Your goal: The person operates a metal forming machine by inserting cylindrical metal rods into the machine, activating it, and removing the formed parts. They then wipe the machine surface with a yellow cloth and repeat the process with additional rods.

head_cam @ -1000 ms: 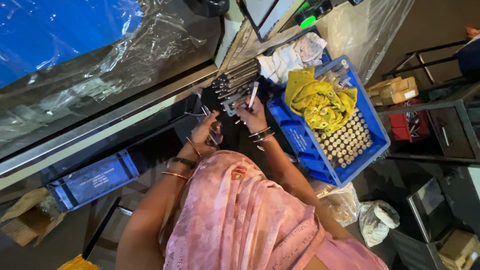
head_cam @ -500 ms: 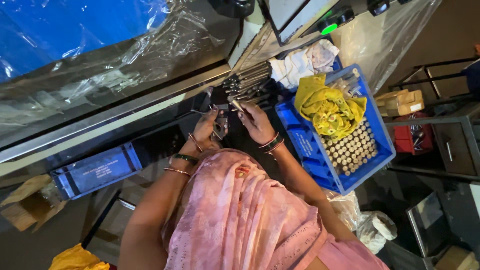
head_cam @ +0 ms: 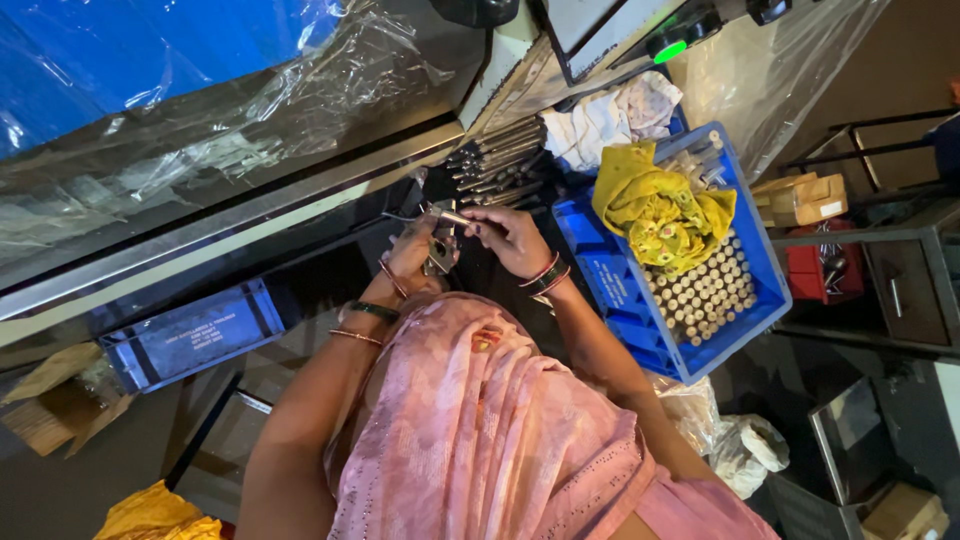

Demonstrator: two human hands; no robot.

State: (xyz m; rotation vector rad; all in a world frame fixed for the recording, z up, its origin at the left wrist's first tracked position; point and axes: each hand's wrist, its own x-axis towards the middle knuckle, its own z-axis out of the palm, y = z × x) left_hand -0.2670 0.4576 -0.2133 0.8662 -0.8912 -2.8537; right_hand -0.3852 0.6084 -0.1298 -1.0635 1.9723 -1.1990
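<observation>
My left hand [head_cam: 412, 256] is closed around a small grey metal tool [head_cam: 438, 252], held upright in front of me. My right hand [head_cam: 512, 238] pinches a short metal pin [head_cam: 452, 216] and holds its tip against the top of that tool. Both wrists carry bangles. Just beyond my hands lies a row of long metal rods [head_cam: 500, 160]. A pink cloth [head_cam: 480, 430] drapes over me and hides my lower arms.
To the right stands a blue crate [head_cam: 620, 290] with several upright metal pins [head_cam: 705, 285] and a yellow cloth [head_cam: 660, 210]. A white rag [head_cam: 610, 120] lies behind it. Plastic sheeting [head_cam: 200, 120] covers the machine on the left. A dark blue bin [head_cam: 195, 335] sits lower left.
My right hand has come in from the rod pile to the left hand and now brings a pin onto the tool. The view has shifted slightly.
</observation>
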